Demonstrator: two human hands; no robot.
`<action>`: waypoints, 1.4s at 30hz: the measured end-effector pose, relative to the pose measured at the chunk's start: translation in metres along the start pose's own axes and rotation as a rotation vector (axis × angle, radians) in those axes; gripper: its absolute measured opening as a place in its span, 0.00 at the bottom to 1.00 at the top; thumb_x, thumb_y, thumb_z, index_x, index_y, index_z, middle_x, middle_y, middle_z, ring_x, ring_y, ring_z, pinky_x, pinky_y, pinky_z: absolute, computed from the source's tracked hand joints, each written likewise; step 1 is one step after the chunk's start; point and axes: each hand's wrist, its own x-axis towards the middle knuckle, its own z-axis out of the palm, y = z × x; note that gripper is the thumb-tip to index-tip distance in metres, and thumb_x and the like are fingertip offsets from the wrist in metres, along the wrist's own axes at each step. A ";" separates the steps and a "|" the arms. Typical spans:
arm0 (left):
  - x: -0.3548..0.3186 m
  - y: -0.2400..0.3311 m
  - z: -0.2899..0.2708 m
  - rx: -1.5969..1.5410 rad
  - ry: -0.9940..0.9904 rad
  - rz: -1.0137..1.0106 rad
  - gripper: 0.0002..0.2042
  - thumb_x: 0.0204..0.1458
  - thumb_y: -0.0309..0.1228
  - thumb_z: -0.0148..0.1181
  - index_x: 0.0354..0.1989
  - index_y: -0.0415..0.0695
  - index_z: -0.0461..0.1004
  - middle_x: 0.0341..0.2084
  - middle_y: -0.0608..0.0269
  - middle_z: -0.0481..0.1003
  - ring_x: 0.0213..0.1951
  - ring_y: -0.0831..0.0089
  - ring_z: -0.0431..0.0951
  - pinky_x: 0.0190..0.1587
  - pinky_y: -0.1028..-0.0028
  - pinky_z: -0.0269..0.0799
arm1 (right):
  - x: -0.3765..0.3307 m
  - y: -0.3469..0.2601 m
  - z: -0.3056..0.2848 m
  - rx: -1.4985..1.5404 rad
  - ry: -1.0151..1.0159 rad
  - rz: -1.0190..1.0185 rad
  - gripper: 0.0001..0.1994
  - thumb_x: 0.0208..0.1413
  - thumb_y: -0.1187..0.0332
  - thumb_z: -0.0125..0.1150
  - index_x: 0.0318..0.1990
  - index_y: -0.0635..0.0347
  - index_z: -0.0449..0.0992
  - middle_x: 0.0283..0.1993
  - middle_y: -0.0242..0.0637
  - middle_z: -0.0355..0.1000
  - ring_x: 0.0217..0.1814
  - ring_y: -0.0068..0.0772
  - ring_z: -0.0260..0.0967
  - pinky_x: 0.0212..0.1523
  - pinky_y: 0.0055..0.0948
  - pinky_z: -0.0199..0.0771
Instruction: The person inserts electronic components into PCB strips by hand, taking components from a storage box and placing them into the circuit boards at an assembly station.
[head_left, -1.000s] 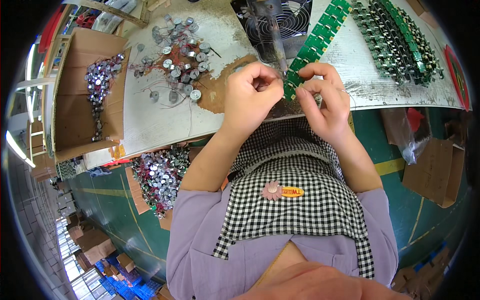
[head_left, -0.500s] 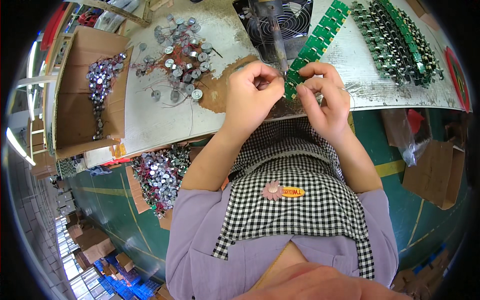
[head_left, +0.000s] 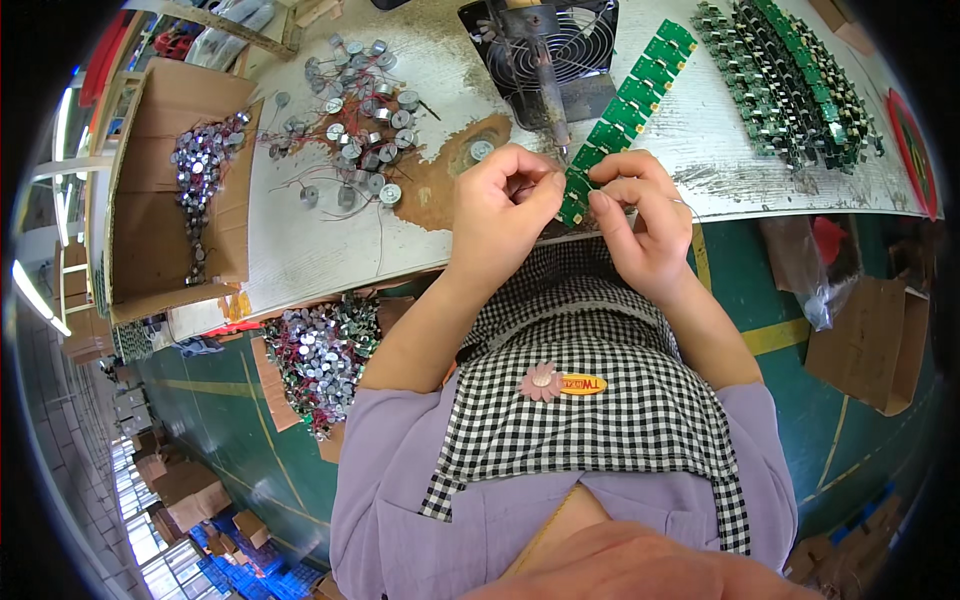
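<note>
A long green circuit board strip (head_left: 640,88) lies slantwise on the bench, its near end between my hands. My left hand (head_left: 508,208) is pinched closed at the left of that end; what its fingertips hold is too small to make out. From the right, my right hand (head_left: 645,215) reaches the strip with bent fingers, thumb and forefinger close together on a thin wire (head_left: 697,211) that curves out beside the hand. Just above the strip's near end points the tip of a soldering iron (head_left: 551,98), fixed on a stand. One round silver motor (head_left: 481,150) sits behind my left hand.
Several small motors with red wires (head_left: 352,150) lie at the left, beside a cardboard box (head_left: 150,225) of more silver parts. A black fan (head_left: 585,40) stands behind the iron. Stacked circuit board strips (head_left: 790,85) are at the right. Below the bench is another pile of motors (head_left: 315,365).
The circuit board strip has slid nearer to me, under the iron's tip. My hands stay almost in place, and the motor behind my left hand shows more plainly.
</note>
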 end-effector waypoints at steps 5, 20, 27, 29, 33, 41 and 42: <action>0.007 -0.001 0.001 0.040 0.031 0.039 0.04 0.47 0.21 0.60 0.25 0.37 0.71 0.20 0.73 0.70 0.22 0.89 0.64 0.24 0.85 0.60 | 0.006 0.002 0.003 -0.041 0.009 -0.022 0.05 0.47 0.82 0.61 0.29 0.67 0.71 0.37 0.45 0.71 0.27 0.27 0.69 0.25 0.21 0.70; -0.005 -0.002 -0.002 0.102 -0.077 0.041 0.03 0.46 0.20 0.61 0.28 0.38 0.72 0.27 0.68 0.75 0.25 0.88 0.68 0.26 0.85 0.64 | -0.009 0.008 -0.004 0.079 0.148 0.168 0.03 0.52 0.79 0.58 0.30 0.67 0.70 0.37 0.46 0.71 0.34 0.31 0.67 0.32 0.22 0.67; 0.051 0.020 -0.081 0.777 0.505 0.428 0.11 0.41 0.30 0.67 0.33 0.40 0.77 0.28 0.58 0.76 0.26 0.70 0.75 0.31 0.73 0.70 | -0.012 0.019 0.000 0.193 0.196 0.253 0.03 0.56 0.79 0.55 0.30 0.69 0.71 0.36 0.42 0.72 0.28 0.19 0.66 0.28 0.15 0.67; 0.058 0.024 -0.097 0.936 0.505 0.354 0.10 0.42 0.32 0.66 0.30 0.39 0.78 0.24 0.58 0.76 0.25 0.69 0.75 0.30 0.72 0.70 | -0.010 0.018 0.003 0.192 0.179 0.239 0.04 0.56 0.79 0.54 0.30 0.69 0.71 0.35 0.41 0.72 0.27 0.18 0.65 0.26 0.15 0.66; 0.065 0.029 -0.109 1.399 0.433 0.317 0.10 0.46 0.37 0.61 0.25 0.41 0.78 0.19 0.56 0.75 0.24 0.60 0.75 0.28 0.65 0.69 | -0.008 0.019 0.003 0.155 0.152 0.221 0.04 0.56 0.79 0.55 0.29 0.68 0.70 0.34 0.40 0.71 0.26 0.19 0.64 0.25 0.15 0.63; 0.027 0.071 -0.118 0.692 -0.014 0.291 0.08 0.46 0.26 0.63 0.36 0.40 0.79 0.21 0.64 0.76 0.22 0.80 0.72 0.26 0.79 0.67 | -0.009 0.026 0.002 0.120 0.162 0.203 0.05 0.55 0.79 0.57 0.28 0.68 0.69 0.33 0.40 0.71 0.26 0.19 0.63 0.25 0.15 0.62; 0.026 0.055 -0.111 0.889 -0.077 0.443 0.08 0.46 0.26 0.62 0.35 0.40 0.78 0.20 0.61 0.75 0.22 0.73 0.74 0.25 0.74 0.68 | -0.008 0.025 0.002 0.110 0.148 0.214 0.05 0.55 0.79 0.57 0.28 0.68 0.69 0.33 0.40 0.71 0.26 0.19 0.63 0.25 0.15 0.62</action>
